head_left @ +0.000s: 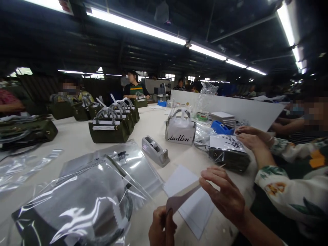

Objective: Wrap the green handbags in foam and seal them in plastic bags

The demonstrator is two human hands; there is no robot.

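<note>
Fingers (pixel 208 179) on folded card (pixel 180 200), beside dark handbag (pixel 28 235) inside clear plastic bag (pixel 102 184)

Both hands low in the frame, close together

The left hand (pixel 162 226) rises from the bottom edge at centre, its fingers curled in and the thumb pressed against them in a tight pinch. The right hand (pixel 223 195) sits just above and to its right, back up, fingers together and lightly bent, pointing left; its thumb is hidden beneath. The bare right forearm runs off to the lower right corner.
</note>
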